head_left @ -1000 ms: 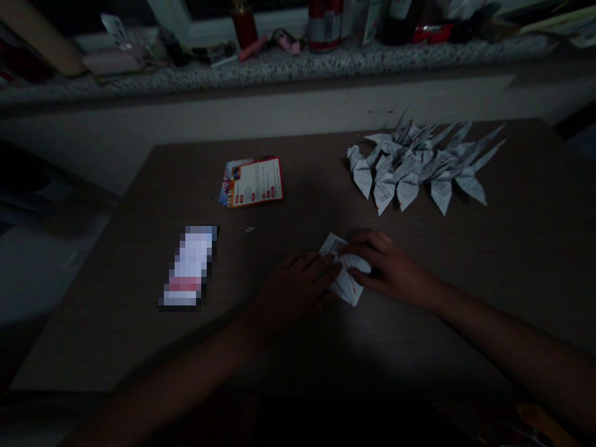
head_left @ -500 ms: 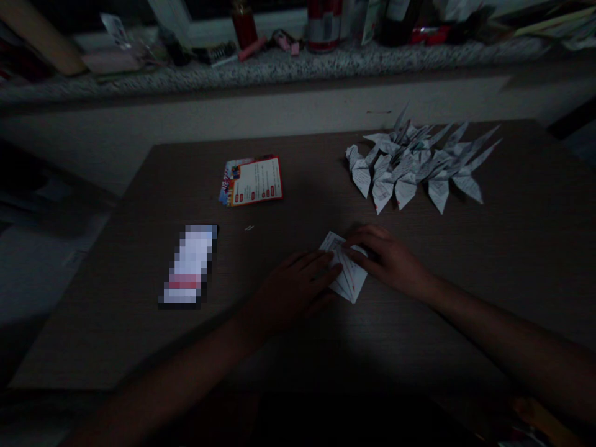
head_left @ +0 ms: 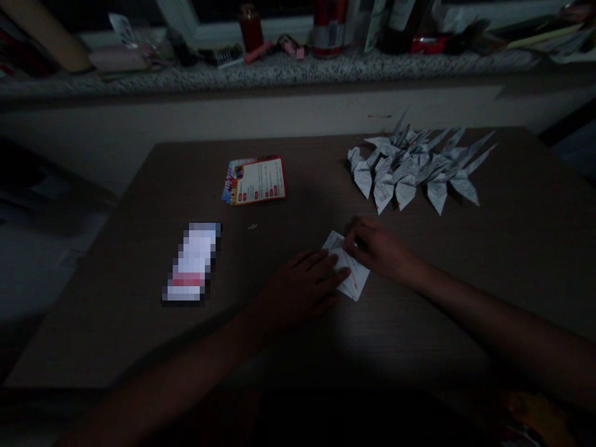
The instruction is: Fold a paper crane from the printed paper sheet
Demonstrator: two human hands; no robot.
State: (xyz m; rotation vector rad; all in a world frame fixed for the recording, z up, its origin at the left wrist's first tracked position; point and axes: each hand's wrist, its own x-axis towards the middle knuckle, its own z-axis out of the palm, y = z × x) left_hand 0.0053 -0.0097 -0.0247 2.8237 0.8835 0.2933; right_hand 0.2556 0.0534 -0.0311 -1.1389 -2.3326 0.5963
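A folded square of printed paper [head_left: 356, 282] lies flat on the table with one corner toward me and crease lines running along it. My left hand [head_left: 302, 285] rests on its left side, fingers stretched out and pressing it down. At the upper right edge of the paper, my right hand [head_left: 377, 245] has its fingers curled in and pinched together at the paper's surface; what the fingertips grip is too dark to make out. Beyond the right hand stands a group of several folded paper cranes [head_left: 410, 164] made of similar printed paper.
On the brown table [head_left: 186, 347] a phone [head_left: 193, 264] with a lit, blurred screen lies at the left. Behind it is a stack of printed cards [head_left: 258, 180]. Two tiny pale slivers [head_left: 252, 226] lie between. A granite sill [head_left: 279, 73] at the back carries bottles, a can and clutter.
My right hand's fingers have drawn in from a flatter spread to a pinch at the paper's upper right. My left hand stays on the paper. The view has shifted slightly.
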